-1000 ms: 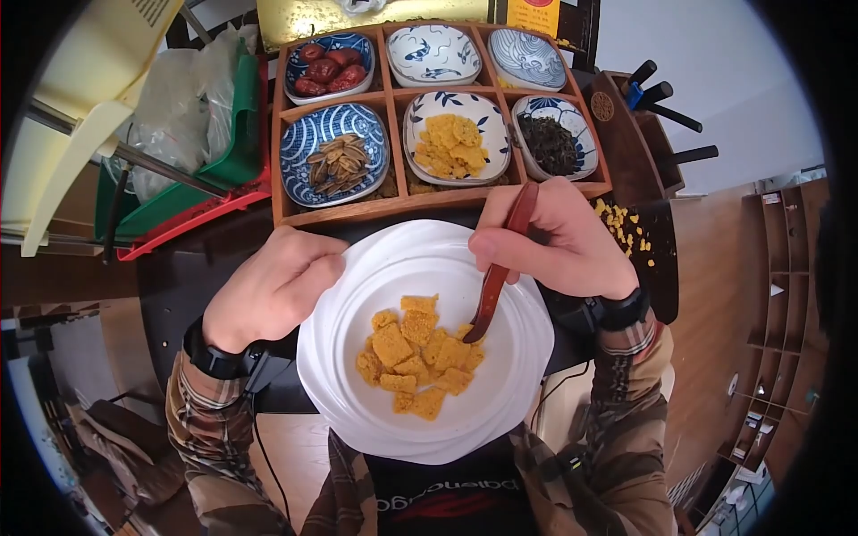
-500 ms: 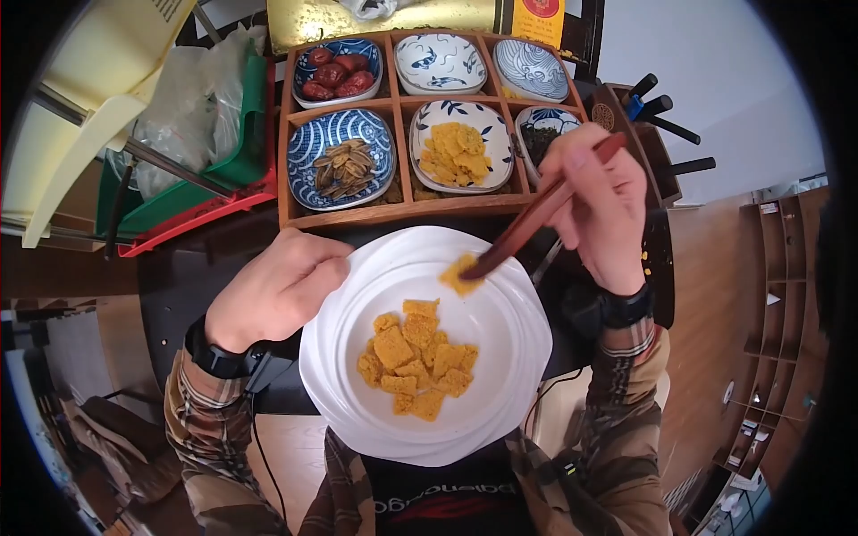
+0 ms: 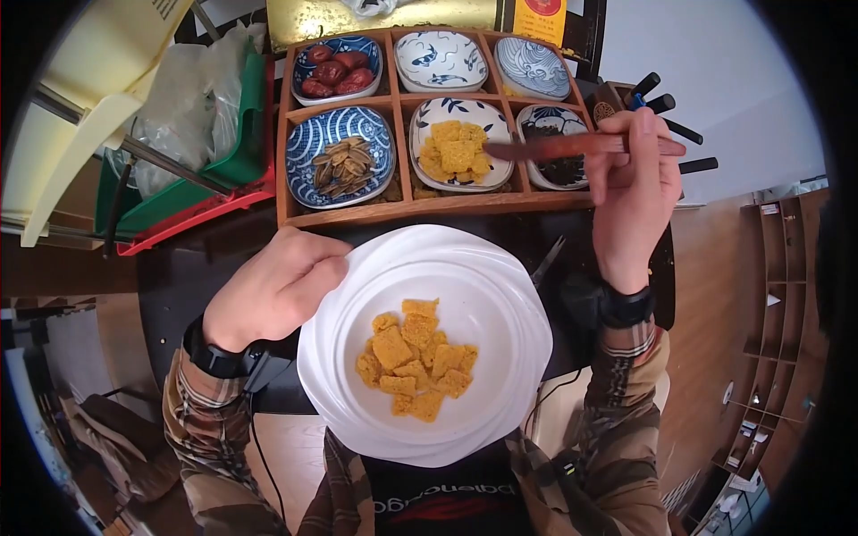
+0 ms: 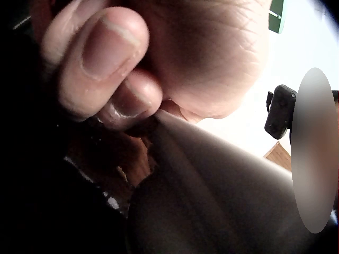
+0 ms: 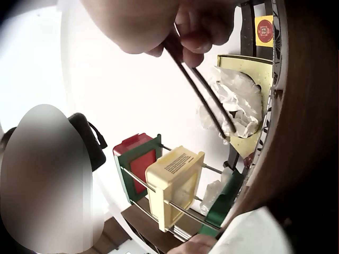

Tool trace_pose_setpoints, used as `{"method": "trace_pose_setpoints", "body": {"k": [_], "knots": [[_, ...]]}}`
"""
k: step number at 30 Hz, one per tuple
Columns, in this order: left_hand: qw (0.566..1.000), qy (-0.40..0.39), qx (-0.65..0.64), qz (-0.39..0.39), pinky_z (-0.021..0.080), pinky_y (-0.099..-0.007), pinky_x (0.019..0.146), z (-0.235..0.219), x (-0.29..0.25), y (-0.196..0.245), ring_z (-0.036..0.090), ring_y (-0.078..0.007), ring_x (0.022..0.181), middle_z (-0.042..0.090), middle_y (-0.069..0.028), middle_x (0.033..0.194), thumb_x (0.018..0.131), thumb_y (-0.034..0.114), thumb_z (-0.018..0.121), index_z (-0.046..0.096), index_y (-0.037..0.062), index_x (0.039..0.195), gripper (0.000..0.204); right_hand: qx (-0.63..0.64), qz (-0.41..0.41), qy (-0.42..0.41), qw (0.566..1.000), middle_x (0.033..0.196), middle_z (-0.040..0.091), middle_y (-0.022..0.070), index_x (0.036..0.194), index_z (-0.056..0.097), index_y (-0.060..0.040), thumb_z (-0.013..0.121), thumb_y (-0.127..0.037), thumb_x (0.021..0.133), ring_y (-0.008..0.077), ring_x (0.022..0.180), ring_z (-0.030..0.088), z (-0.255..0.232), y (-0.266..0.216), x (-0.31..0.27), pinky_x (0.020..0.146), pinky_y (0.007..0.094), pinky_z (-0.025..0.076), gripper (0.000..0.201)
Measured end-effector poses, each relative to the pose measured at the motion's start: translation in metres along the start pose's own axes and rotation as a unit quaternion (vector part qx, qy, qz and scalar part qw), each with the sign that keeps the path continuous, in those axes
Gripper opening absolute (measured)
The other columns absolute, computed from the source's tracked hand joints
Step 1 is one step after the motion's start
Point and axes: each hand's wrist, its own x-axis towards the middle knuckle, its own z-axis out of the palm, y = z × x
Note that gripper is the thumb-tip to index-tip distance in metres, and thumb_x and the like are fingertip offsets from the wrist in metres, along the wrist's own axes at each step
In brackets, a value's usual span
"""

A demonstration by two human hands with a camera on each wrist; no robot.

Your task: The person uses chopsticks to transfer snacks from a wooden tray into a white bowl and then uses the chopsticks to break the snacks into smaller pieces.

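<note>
My left hand (image 3: pixel 277 286) grips the rim of a wide white bowl (image 3: pixel 323 384) at its upper left; the left wrist view shows the fingers (image 4: pixel 114 50) curled at that white edge (image 4: pixel 212 159). Several square yellow snack pieces (image 3: pixel 416 357) lie in the bowl. Out in front, my right hand (image 3: pixel 636 192) holds reddish-brown tongs (image 3: pixel 572 146), whose two slim prongs (image 5: pixel 204 100) show in the right wrist view. Their tips reach the right side of the yellow snack pile (image 3: pixel 447 147) in a leaf-patterned dish (image 3: pixel 487 116). A flat square piece tops that pile.
The dish stands in a divided wooden tray (image 3: pixel 357 214) beside dishes of striped seeds (image 3: pixel 344 165), red dates (image 3: pixel 331 71) and dark leaves (image 3: pixel 563 170). A fork (image 3: pixel 548 259) lies right of the bowl. A green bin (image 3: pixel 241 134) stands left.
The right hand lifted the tongs from the white bowl with one yellow piece, then carried it up and forward to the leaf-patterned dish. The left hand stays on the rim.
</note>
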Motion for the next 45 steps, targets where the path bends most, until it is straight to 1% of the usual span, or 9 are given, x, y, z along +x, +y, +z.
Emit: {"method": "trace_pose_setpoints", "body": {"k": [2, 5, 11, 21, 23, 30, 32, 38, 45], "knots": [[1.0, 0.0, 0.001, 0.004, 0.047, -0.0407, 0.063, 0.0, 0.001, 0.0, 0.056, -0.0441, 0.067, 0.056, -0.027, 0.071, 0.091, 0.016, 0.048, 0.06, -0.0084, 0.085, 0.028, 0.036, 0.019, -0.027, 0.999, 0.072, 0.065, 0.0034, 0.094, 0.066, -0.0029, 0.057, -0.022, 0.104, 0.0032, 0.047, 0.048, 0.0, -0.003, -0.002, 0.043, 0.0174, 0.031, 0.023], [0.999, 0.018, 0.016, 0.038, 0.047, -0.0407, 0.063, 0.003, 0.0, -0.003, 0.056, -0.0441, 0.067, 0.056, -0.027, 0.071, 0.091, 0.016, 0.048, 0.06, -0.0085, 0.085, 0.028, -0.01, 0.185, -0.233, 0.955, 0.08, 0.066, 0.0022, 0.093, 0.068, -0.0014, 0.063, -0.012, 0.099, 0.0033, 0.054, 0.056, 0.004, -0.021, -0.009, 0.047, 0.0169, 0.036, 0.013], [1.0, 0.005, -0.002, -0.003, 0.048, -0.0402, 0.063, 0.0, 0.0, 0.002, 0.058, -0.0433, 0.068, 0.057, -0.0274, 0.072, 0.091, 0.016, 0.049, 0.061, -0.0087, 0.086, 0.028, -0.003, 0.159, -0.419, 0.894, 0.079, 0.066, 0.0014, 0.091, 0.069, 0.001, 0.069, -0.009, 0.096, 0.0045, 0.063, 0.059, 0.011, -0.015, -0.017, 0.055, 0.0192, 0.042, 0.011], [1.0, 0.002, 0.001, -0.008, 0.047, -0.0405, 0.064, 0.0, -0.001, 0.0, 0.058, -0.0427, 0.068, 0.057, -0.0268, 0.072, 0.092, 0.017, 0.049, 0.06, -0.0089, 0.086, 0.029, -0.062, 0.187, -0.469, 0.861, 0.082, 0.068, 0.0055, 0.089, 0.068, 0.0015, 0.067, -0.004, 0.092, 0.0105, 0.072, 0.065, 0.014, -0.016, -0.019, 0.065, 0.0246, 0.049, 0.006], [1.0, 0.001, 0.012, 0.008, 0.047, -0.0408, 0.063, 0.001, 0.0, -0.004, 0.058, -0.0427, 0.068, 0.057, -0.0266, 0.071, 0.092, 0.018, 0.049, 0.06, -0.0087, 0.086, 0.029, 0.0, 0.198, -0.446, 0.873, 0.077, 0.066, -0.0023, 0.093, 0.069, -0.0015, 0.074, -0.013, 0.092, 0.001, 0.062, 0.053, 0.015, -0.011, -0.025, 0.053, 0.0197, 0.037, 0.013], [1.0, 0.01, 0.01, 0.005, 0.047, -0.0409, 0.063, 0.001, -0.001, 0.0, 0.057, -0.0434, 0.068, 0.056, -0.0266, 0.071, 0.091, 0.018, 0.048, 0.059, -0.0084, 0.084, 0.029, -0.063, 0.179, -0.517, 0.835, 0.077, 0.066, -0.0069, 0.089, 0.074, -0.0046, 0.083, -0.015, 0.082, 0.0026, 0.055, 0.041, 0.015, -0.019, -0.018, 0.049, 0.0228, 0.029, 0.015], [1.0, 0.001, 0.002, 0.007, 0.047, -0.041, 0.063, 0.0, 0.0, 0.001, 0.057, -0.0438, 0.068, 0.056, -0.0268, 0.071, 0.09, 0.017, 0.048, 0.059, -0.0084, 0.083, 0.029, -0.063, 0.221, -0.537, 0.812, 0.082, 0.07, 0.0024, 0.088, 0.069, -0.0015, 0.088, 0.0, 0.074, 0.0068, 0.07, 0.063, 0.015, -0.022, -0.017, 0.061, 0.0207, 0.044, 0.023], [1.0, 0.008, 0.014, 0.015, 0.047, -0.0409, 0.063, 0.001, -0.001, -0.003, 0.057, -0.0435, 0.067, 0.055, -0.0268, 0.07, 0.09, 0.017, 0.048, 0.058, -0.0084, 0.082, 0.029, -0.127, 0.17, -0.567, 0.796, 0.08, 0.072, -0.0017, 0.09, 0.071, -0.0043, 0.084, -0.007, 0.081, 0.0006, 0.064, 0.057, 0.015, -0.024, -0.013, 0.053, 0.0184, 0.035, 0.016], [1.0, 0.005, 0.001, -0.009, 0.047, -0.0405, 0.063, 0.0, 0.0, 0.001, 0.057, -0.0424, 0.067, 0.055, -0.0266, 0.07, 0.091, 0.017, 0.048, 0.059, -0.0085, 0.083, 0.029, -0.132, 0.218, -0.545, 0.799, 0.08, 0.071, -0.0006, 0.089, 0.07, -0.0036, 0.08, -0.008, 0.085, 0.002, 0.06, 0.054, 0.016, -0.027, -0.014, 0.053, 0.0183, 0.036, 0.012]]}}
